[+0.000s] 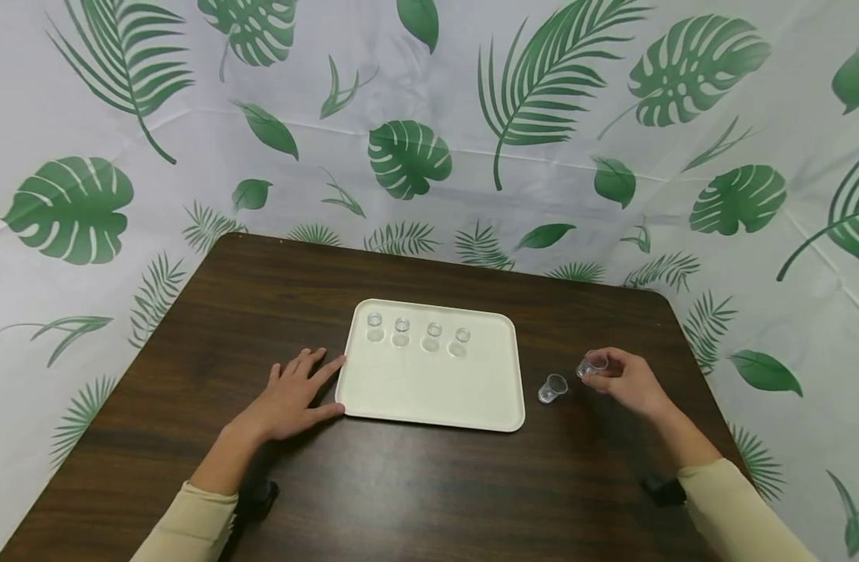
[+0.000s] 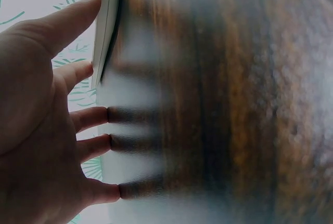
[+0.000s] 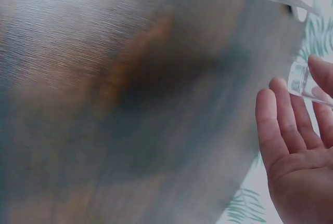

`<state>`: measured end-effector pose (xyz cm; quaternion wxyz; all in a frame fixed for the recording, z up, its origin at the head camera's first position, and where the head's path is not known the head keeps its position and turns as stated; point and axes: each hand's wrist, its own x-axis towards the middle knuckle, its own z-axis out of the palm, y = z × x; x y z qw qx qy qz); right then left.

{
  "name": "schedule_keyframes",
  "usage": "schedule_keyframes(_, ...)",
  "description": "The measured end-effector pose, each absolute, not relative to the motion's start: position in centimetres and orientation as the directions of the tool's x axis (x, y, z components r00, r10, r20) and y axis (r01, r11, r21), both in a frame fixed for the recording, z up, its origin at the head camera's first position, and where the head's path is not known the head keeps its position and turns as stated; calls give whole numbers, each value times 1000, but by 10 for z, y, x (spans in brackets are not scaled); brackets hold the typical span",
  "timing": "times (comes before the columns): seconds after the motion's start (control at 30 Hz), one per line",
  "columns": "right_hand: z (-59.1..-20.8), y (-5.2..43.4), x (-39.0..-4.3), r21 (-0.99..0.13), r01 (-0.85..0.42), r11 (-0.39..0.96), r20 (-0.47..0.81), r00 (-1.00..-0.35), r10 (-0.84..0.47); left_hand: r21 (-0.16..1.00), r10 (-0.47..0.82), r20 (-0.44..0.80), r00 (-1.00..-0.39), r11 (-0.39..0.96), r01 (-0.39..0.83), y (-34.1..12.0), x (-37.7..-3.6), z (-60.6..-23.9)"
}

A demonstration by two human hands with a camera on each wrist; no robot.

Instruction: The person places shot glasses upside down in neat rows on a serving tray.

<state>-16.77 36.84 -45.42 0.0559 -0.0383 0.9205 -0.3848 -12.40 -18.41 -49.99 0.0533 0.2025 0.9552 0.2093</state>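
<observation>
A cream tray (image 1: pixel 429 390) lies on the dark wooden table, with a row of several small clear cups (image 1: pixel 402 325) along its far side. My left hand (image 1: pixel 292 402) is spread flat beside the tray. Its thumb and index finger touch the tray's left edge, and the other fingertips (image 2: pixel 101 190) rest on the table. To the right of the tray, my right hand (image 1: pixel 629 382) pinches a clear plastic cup (image 1: pixel 592 366) between thumb and fingers. Another clear cup (image 1: pixel 553 388) stands on the table between that hand and the tray.
The dark wooden table (image 1: pixel 401 484) reaches back to a white cloth backdrop (image 1: pixel 317 187) with green leaf prints. Dark bands (image 1: pixel 259 499) sit under both wrists.
</observation>
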Motion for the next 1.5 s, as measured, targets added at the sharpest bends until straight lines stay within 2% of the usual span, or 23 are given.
schedule_keyframes(0.2,-439,360,-180,-707,-60,704,-28,-993,-113,428,408,-21,-913,829,360,-185,-123,-500)
schedule_keyframes(0.47,-427,325,-199,-614,-168,772,46,-983,-177,433,409,-17,-913,826,362,-185,-121,-498)
schedule_keyframes(0.67,-427,292,-205,-481,-280,831,91,-959,-270,432,411,-20,-912,826,362,-182,-122,-497)
schedule_keyframes(0.97,-432,243,-204,-245,-451,858,78,-891,-446,426,402,-36,-915,834,350,-182,-123,-499)
schedule_keyframes(1.23,-440,218,-205,-12,-523,852,72,-851,-521,432,400,-35,-916,833,347,-181,-123,-500)
schedule_keyframes(1.5,-448,207,-207,66,-543,837,59,-836,-546,436,408,-15,-913,824,361,-181,-121,-502)
